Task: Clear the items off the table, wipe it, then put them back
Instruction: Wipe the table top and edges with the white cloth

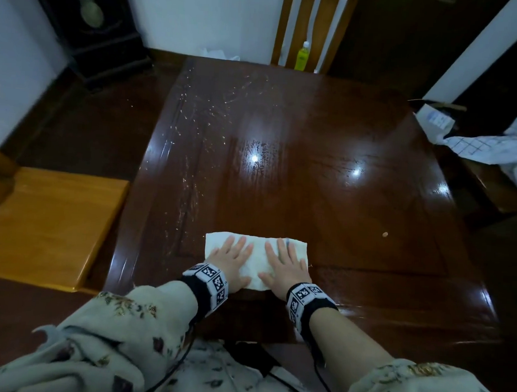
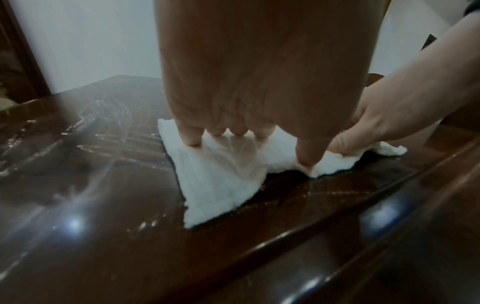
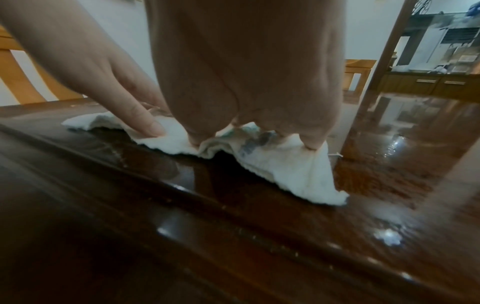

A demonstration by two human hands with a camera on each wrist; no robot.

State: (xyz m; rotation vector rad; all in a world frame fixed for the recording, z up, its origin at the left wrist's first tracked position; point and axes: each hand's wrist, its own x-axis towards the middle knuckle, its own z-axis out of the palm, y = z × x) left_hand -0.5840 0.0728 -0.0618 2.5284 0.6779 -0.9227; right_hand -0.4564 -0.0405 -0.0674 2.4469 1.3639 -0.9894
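Note:
A white cloth (image 1: 257, 257) lies spread near the front edge of the dark glossy wooden table (image 1: 327, 175). My left hand (image 1: 233, 257) and right hand (image 1: 285, 263) lie side by side on it, fingers straight and splayed, palms down. In the left wrist view my left hand (image 2: 249, 148) presses its fingertips into the cloth (image 2: 215, 185), with the right hand (image 2: 384, 123) beside it. The right wrist view shows my right hand (image 3: 254, 135) pushing the cloth (image 3: 293, 170) into a slight ridge next to the left hand (image 3: 116, 88).
White streaks and crumbs (image 1: 195, 117) mark the table's left part; a small tan round bit (image 1: 385, 235) lies at its right. A green bottle (image 1: 302, 57) stands on the far chair. A light wooden chair seat (image 1: 49, 223) is left; a checked cloth (image 1: 493, 142) and white box (image 1: 435, 118) are right.

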